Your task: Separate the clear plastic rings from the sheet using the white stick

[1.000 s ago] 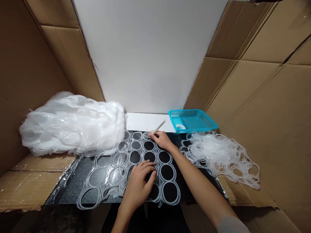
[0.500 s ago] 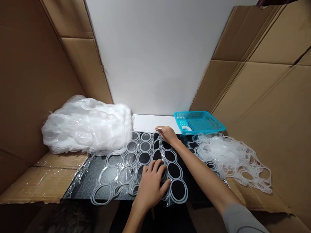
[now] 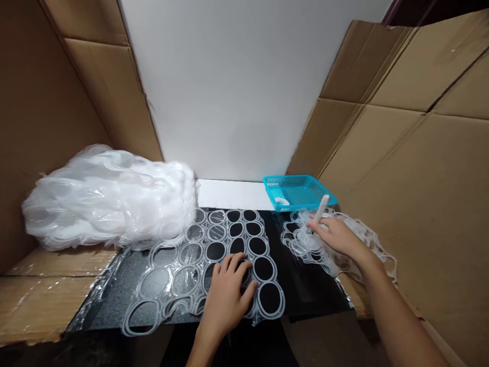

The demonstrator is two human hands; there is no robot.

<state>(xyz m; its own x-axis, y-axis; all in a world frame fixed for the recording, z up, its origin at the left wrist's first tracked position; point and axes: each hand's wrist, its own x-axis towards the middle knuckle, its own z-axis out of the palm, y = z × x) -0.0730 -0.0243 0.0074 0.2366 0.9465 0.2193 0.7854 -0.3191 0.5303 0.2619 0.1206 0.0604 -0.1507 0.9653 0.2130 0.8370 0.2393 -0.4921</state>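
A clear plastic sheet with rows of round cut-outs (image 3: 195,275) lies over the dark tabletop in front of me. My left hand (image 3: 228,290) rests palm down on its near part, fingers spread, with nothing gripped. At the right, my right hand (image 3: 336,235) is closed around a white, stick-like piece (image 3: 323,206) that points up and slightly right; its exact kind does not show. That hand is over a loose heap of clear plastic ring webbing (image 3: 305,247), partly covering it. Whether the hand touches the heap, I cannot tell.
A large pile of white translucent plastic (image 3: 114,199) stands at the left. Behind the right heap is a blue basket (image 3: 301,204) with a white ring (image 3: 281,202) inside. Cardboard panels (image 3: 405,137) rise on both sides, and a white wall (image 3: 229,102) closes the back.
My right hand has moved from the sheet's far edge to above the heap at the right, and the white stick-like piece now shows in it. My left hand stays on the sheet. The view has shifted slightly.
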